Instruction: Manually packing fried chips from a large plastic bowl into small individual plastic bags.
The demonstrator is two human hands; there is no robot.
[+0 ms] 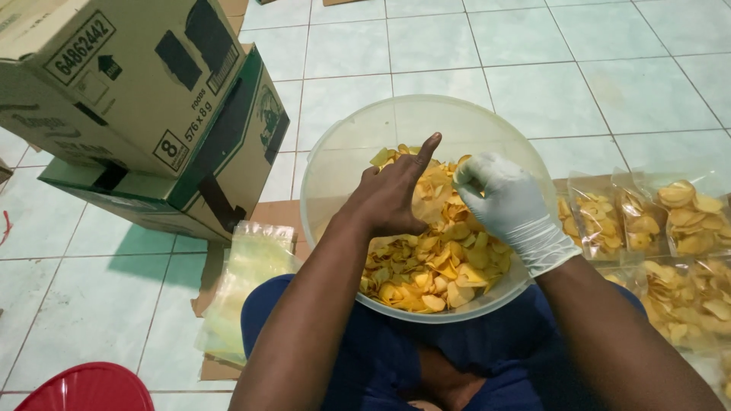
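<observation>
The bare left hand, fingers loosely curled with the forefinger pointing up, hovers over thin yellow fried chips heaped in the round translucent plastic bowl on the person's lap. The white-gloved right hand pinches chips near the bowl's far rim; a light pinch should spare them breaking. Filled clear bags crowd the floor at right, empty bags and cardboard boxes at left.

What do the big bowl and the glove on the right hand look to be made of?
Bowl: likely translucent plastic with a matte, cloudy finish; the floor tiles show faintly through its wall. Glove on the right hand: thin, pale rubbery material, probably latex or nitrile; it wrinkles and clings to the fingers.
</observation>
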